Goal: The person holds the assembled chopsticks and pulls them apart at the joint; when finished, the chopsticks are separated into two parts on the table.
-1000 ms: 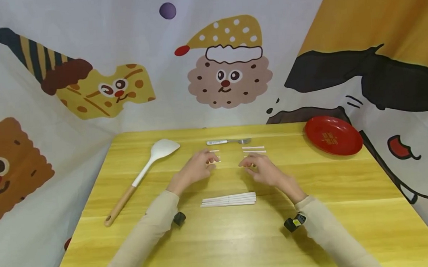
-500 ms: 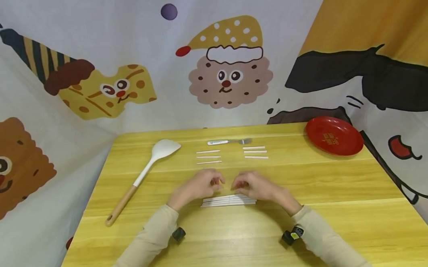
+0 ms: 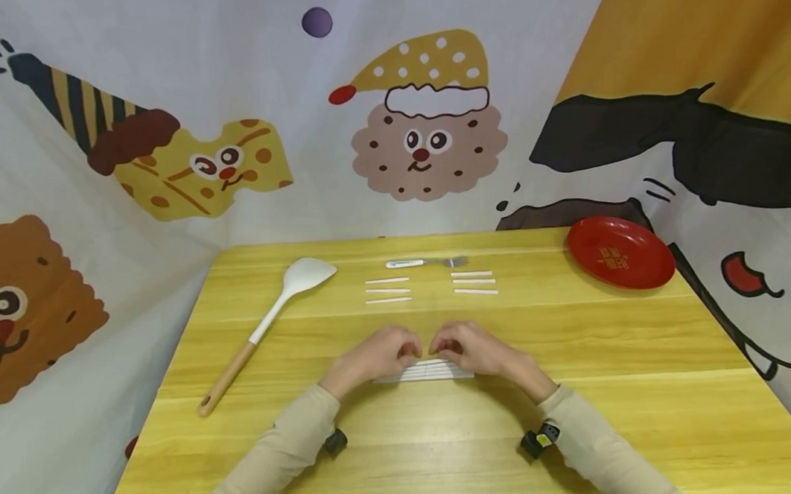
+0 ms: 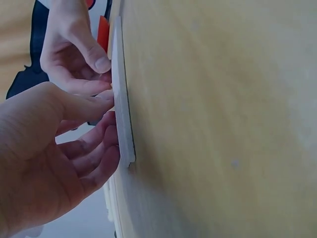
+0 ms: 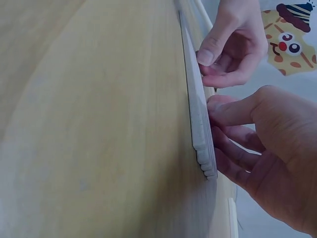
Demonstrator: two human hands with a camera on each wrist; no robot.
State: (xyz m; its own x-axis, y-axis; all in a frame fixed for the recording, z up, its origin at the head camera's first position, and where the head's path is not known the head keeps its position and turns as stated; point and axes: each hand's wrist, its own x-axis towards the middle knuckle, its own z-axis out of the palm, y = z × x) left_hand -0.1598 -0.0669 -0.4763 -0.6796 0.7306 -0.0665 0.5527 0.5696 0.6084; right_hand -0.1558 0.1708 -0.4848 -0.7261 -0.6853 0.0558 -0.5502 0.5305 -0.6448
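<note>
A row of long white sticks (image 3: 429,372) lies side by side on the table, with a faint mark across the middle. My left hand (image 3: 394,349) is bent over the row's left half, thumb and fingertips right at its far edge. Over the right half my right hand (image 3: 468,345) mirrors it, its curled fingertips at the same edge. In the right wrist view the stepped stick ends (image 5: 205,163) show beside my fingers. I cannot tell whether either hand pinches a stick. Farther back lie two groups of short white sticks, a left group (image 3: 388,290) and a right group (image 3: 474,281).
A fork (image 3: 406,263) with a white handle lies behind the short sticks. To the left is a white spatula (image 3: 306,274) with a wooden handle. A red plate (image 3: 647,245) sits at the table's back right corner. A printed curtain (image 3: 324,169) hangs behind the table.
Both hands have come back from the short sticks toward me, uncovering them, and are now at the row of long sticks. In the last half second the left hand has moved closer onto the row.
</note>
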